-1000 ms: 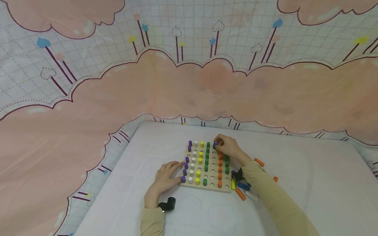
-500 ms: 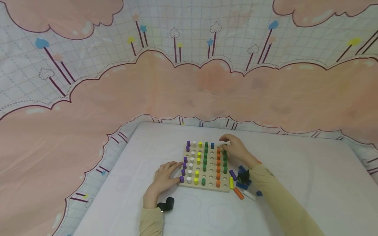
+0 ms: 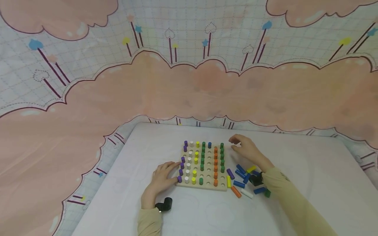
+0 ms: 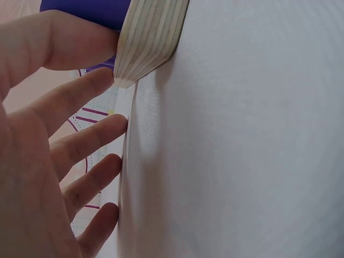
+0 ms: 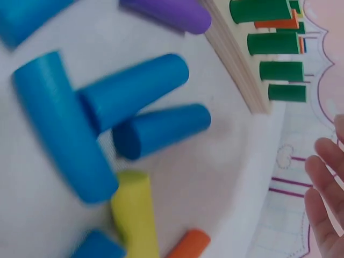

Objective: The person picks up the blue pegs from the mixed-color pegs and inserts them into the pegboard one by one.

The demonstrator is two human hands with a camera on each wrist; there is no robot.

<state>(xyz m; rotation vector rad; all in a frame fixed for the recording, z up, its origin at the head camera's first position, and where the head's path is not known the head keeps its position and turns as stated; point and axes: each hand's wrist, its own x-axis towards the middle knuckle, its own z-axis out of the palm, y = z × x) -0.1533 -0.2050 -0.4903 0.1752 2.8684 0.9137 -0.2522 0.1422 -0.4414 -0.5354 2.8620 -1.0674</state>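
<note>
Right hand (image 3: 247, 150), relaxed and empty, hangs right of the pegboard (image 3: 209, 166), whose left edge the straight-fingered left hand (image 3: 160, 179) touches.

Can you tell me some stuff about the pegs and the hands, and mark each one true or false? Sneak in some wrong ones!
1. The left hand is at the left side of the pale wooden pegboard. True.
2. The right hand is pushing a green peg into the board. False: it is off to the right of the board, and no peg shows in its fingers.
3. Just one blue cylindrical peg stands in the board. True.
4. Nothing orange lies on the smooth white table. False: an orange cylindrical peg lies there, outside the board.
5. A white cylindrical peg lies on the table. True.
</note>
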